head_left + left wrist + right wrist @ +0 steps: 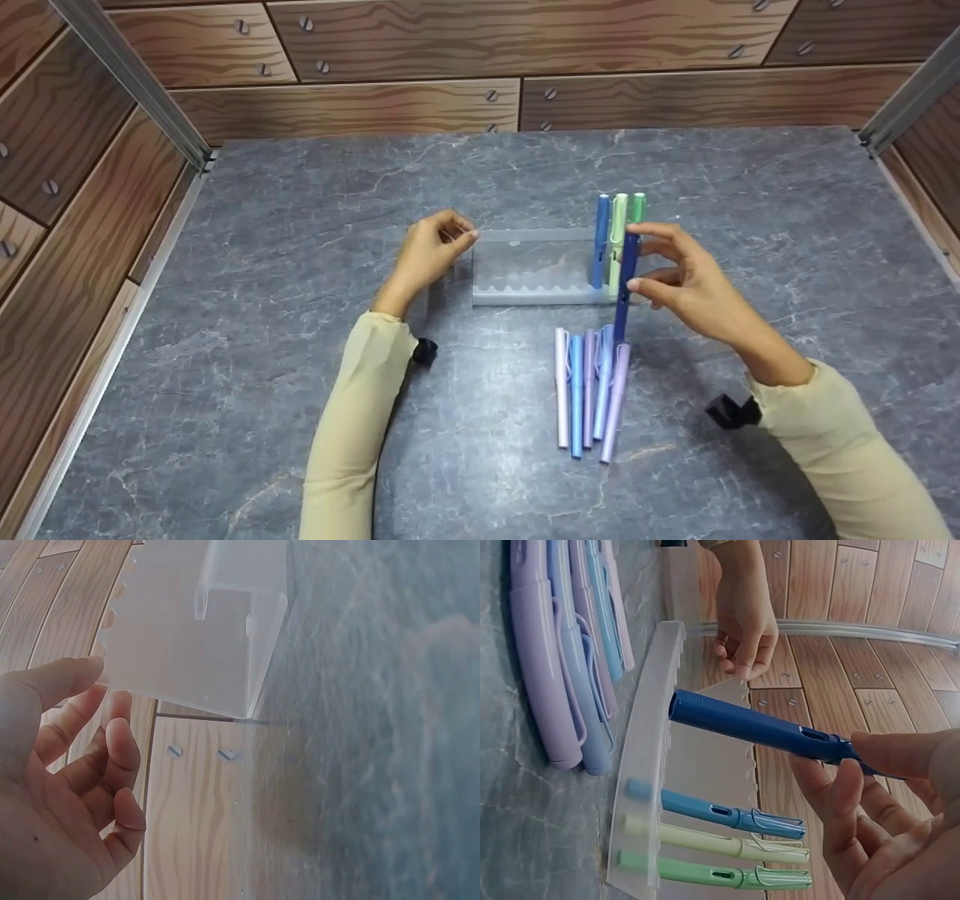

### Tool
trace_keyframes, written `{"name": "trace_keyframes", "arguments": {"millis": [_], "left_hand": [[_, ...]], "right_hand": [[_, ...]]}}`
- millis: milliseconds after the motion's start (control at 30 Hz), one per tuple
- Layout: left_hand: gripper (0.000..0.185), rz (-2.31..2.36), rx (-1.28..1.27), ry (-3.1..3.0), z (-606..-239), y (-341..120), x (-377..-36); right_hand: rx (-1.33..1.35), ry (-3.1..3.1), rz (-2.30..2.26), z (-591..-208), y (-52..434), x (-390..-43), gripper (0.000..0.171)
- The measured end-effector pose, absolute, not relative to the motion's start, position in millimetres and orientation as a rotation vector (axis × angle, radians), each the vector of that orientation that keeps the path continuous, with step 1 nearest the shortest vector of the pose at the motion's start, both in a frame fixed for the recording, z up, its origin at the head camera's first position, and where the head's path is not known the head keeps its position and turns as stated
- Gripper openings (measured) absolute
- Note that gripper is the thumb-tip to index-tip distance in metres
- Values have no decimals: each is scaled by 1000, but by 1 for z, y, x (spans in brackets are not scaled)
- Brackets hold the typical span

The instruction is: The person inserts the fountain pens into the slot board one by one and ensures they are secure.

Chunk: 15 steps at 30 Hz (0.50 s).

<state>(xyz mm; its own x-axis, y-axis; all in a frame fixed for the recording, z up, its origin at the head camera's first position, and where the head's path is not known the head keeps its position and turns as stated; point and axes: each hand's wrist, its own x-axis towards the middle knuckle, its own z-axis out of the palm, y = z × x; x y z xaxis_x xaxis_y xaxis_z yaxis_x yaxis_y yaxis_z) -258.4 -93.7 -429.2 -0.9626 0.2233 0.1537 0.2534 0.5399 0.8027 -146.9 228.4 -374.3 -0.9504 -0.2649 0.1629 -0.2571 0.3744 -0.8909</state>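
A frosted clear pen stand (536, 298) is upright on the table, with a row of notches along its top edge and front ledge. My left hand (431, 251) pinches its upper left corner between thumb and finger; in the left wrist view, the thumb tip lies right at the stand's edge. With thumb and fingertips my right hand (697, 289) holds a dark blue pen (742, 727) near its capped end, the other end pointing down just in front of the ledge. At the stand's right side lean a blue pen (705, 808), a pale green pen (709, 842) and a green pen (697, 872).
Several capped pens lie side by side in front of the stand, among them a pale pink pen (562, 397), a light blue pen (576, 405) and a lavender pen (615, 409). Wood-patterned panels (405, 109) enclose the grey marbled table (225, 360) at the back and sides.
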Motion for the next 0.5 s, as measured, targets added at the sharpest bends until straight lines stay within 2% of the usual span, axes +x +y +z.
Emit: {"name": "trace_keyframes", "arguments": {"millis": [500], "left_hand": [[14, -1437, -420, -2723, -430, -94, -259]], "right_hand": [[-502, 2662, -1694, -377, 218, -168, 60]]}}
